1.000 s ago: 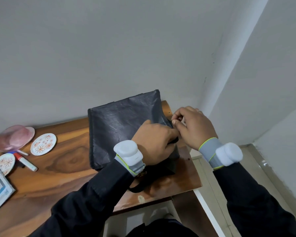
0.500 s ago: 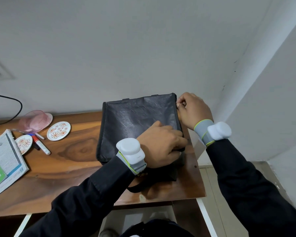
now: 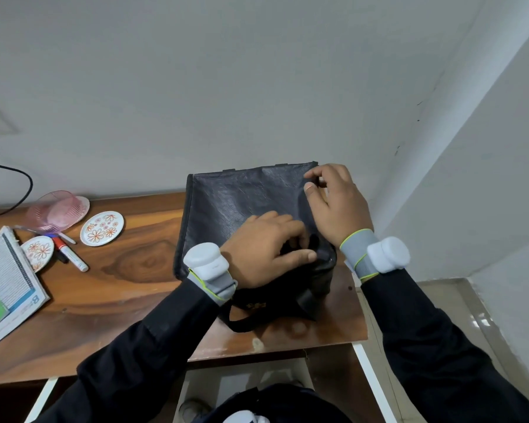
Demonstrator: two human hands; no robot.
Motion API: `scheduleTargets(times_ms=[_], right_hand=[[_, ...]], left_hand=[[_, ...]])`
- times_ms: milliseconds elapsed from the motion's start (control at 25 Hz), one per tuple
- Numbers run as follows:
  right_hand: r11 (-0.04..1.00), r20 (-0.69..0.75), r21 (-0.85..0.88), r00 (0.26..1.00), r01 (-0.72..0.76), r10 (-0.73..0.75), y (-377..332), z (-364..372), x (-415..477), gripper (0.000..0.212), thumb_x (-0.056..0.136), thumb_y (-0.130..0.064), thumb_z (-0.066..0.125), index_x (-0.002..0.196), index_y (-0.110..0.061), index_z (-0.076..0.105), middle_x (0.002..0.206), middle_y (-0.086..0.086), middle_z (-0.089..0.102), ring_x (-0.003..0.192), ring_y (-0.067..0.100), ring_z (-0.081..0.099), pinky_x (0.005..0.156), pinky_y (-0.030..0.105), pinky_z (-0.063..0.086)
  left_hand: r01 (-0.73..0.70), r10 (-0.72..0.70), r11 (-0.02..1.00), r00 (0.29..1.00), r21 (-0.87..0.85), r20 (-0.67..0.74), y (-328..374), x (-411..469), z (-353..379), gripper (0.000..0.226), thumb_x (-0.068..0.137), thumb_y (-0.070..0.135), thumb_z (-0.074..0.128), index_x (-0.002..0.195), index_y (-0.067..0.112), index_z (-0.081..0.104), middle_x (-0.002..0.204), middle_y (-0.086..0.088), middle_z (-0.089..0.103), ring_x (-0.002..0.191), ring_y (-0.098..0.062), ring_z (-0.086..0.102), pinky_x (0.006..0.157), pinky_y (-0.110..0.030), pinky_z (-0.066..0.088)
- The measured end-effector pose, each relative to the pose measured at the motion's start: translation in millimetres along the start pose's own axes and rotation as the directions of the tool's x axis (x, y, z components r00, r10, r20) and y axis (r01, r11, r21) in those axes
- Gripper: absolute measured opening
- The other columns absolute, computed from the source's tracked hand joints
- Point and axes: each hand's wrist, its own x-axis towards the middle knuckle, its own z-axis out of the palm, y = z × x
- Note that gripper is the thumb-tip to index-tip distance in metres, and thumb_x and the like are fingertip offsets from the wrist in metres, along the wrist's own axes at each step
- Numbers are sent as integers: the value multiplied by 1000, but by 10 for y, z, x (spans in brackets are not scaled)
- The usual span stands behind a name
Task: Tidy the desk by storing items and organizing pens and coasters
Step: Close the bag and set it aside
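On your desk (image 3: 129, 288), right end: black bag (image 3: 242, 206), zip run to the far corner.
Left hand (image 3: 263, 254) grips its near edge; right hand (image 3: 336, 206) has travelled near to far, pinch unclear. Storing looks done; coasters (image 3: 102, 228) and marker (image 3: 72, 256) wait left.

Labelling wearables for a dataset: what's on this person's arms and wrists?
The left sleeve and right sleeve are long and black. Each wrist wears a grey band edged in lime green, carrying a rounded white pod; no cables show.
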Motion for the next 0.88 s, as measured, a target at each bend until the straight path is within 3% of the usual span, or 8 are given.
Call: scheduleTargets(times_ms=[120,240,320,440,520,680,800,880], right_hand=[[996,149,-75,987,-55,66,-75,7,-186,41,91,-37,57,130,-26,48,138,-3,43,110,28,56,90,40,47],[979,241,-159,957,-126,162,-97,15,-362,69,90,-43,58,148,-29,23,154,-1,31,120,30,53,91,38,45],[964,210,-207,954,-170,213,-123,17,-451,78,89,-46,57,151,-30,13,151,0,40,117,33,55,88,38,45],[921,137,-286,940,-264,312,-133,57,-558,75,84,-53,56,146,-31,20,125,1,62,104,34,61,76,35,42],[881,103,-357,924,-310,367,-257,191,-641,67,81,-60,54,134,-25,35,113,3,65,98,34,61,71,35,41],[833,96,-388,882,-395,462,-373,375,-776,65,85,-58,54,135,-21,38,112,3,64,95,33,60,69,33,37],[817,72,-377,865,-437,496,-639,545,-1028,62,89,-50,55,141,-22,34,131,2,56,109,34,58,83,36,47],[807,52,-379,861,-452,506,-806,635,-1224,57,91,-45,55,138,-19,36,129,4,57,110,34,59,89,42,50]], left_hand=[[143,-130,985,984,97,-125,-265,-139,-91,33,87,53,58,113,31,57,109,9,56,109,-19,49,95,-41,40],[385,-310,909,879,158,-362,-613,-395,-178,51,81,50,65,126,27,53,127,-1,52,122,-28,45,102,-43,35],[519,-450,854,781,49,-434,-821,-570,-202,71,76,55,65,135,20,46,133,-7,47,125,-32,43,104,-46,36],[608,-698,708,682,-360,-219,-995,-733,-126,93,69,63,73,139,17,33,130,-5,52,121,-27,52,102,-45,44],[604,-723,582,691,-544,-6,-1055,-885,-46,88,62,69,74,127,20,42,116,4,62,109,-22,62,95,-44,50],[533,-643,531,760,-658,97,-1014,-953,160,63,64,65,70,115,27,66,108,9,72,102,-15,67,97,-40,51],[502,-594,590,800,-632,82,-1119,-1059,181,35,77,53,72,102,29,66,100,12,71,100,-17,67,90,-34,51],[495,-554,679,830,-543,65,-1154,-1104,179,26,82,46,68,102,31,63,104,5,70,102,-24,65,83,-33,49]])
